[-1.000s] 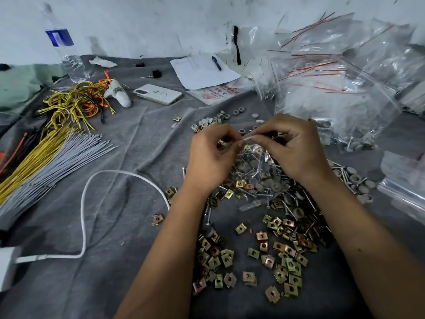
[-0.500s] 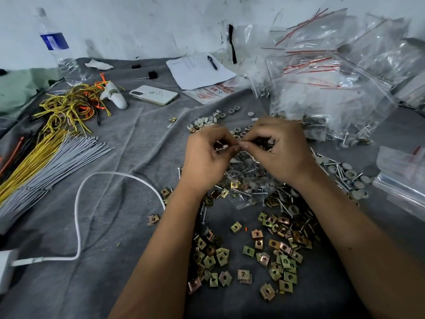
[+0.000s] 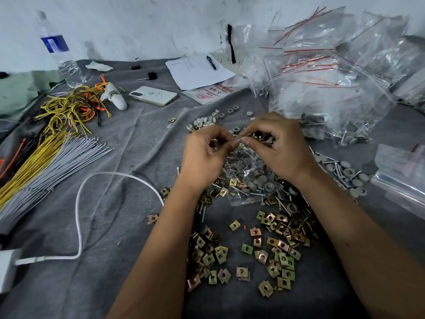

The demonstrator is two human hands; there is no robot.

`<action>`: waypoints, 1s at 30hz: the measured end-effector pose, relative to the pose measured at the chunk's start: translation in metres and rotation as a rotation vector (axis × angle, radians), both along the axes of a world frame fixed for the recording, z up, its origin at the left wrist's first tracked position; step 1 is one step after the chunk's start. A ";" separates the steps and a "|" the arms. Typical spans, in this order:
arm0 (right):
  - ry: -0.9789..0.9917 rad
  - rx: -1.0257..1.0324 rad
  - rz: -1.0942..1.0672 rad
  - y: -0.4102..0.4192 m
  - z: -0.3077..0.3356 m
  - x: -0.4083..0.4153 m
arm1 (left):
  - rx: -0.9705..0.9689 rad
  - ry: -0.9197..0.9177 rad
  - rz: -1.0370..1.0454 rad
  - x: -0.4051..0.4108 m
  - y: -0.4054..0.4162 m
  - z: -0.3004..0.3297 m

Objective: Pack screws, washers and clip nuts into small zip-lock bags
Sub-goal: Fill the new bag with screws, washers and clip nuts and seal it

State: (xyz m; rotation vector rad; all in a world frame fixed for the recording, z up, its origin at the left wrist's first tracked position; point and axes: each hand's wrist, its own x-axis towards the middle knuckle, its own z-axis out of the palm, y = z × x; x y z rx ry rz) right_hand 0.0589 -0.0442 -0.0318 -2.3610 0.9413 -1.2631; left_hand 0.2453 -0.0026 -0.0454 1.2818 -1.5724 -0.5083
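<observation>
The top edge of a small clear plastic zip-lock bag [image 3: 247, 178] of screws and washers is being pinched tightly between the left hand [image 3: 204, 155] and right hand [image 3: 279, 146].

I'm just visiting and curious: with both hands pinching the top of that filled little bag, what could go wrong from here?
1. If the strip pinched by the left hand and right hand seals badly, the small bag could spill its contents.
2. Screw points inside might pierce the thin plastic.
3. The loose clip nuts lie underneath, so spilled parts would mix in.
</observation>
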 end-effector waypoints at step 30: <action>-0.353 0.396 0.010 -0.013 -0.007 -0.012 | 0.115 0.521 -0.045 0.005 -0.003 -0.004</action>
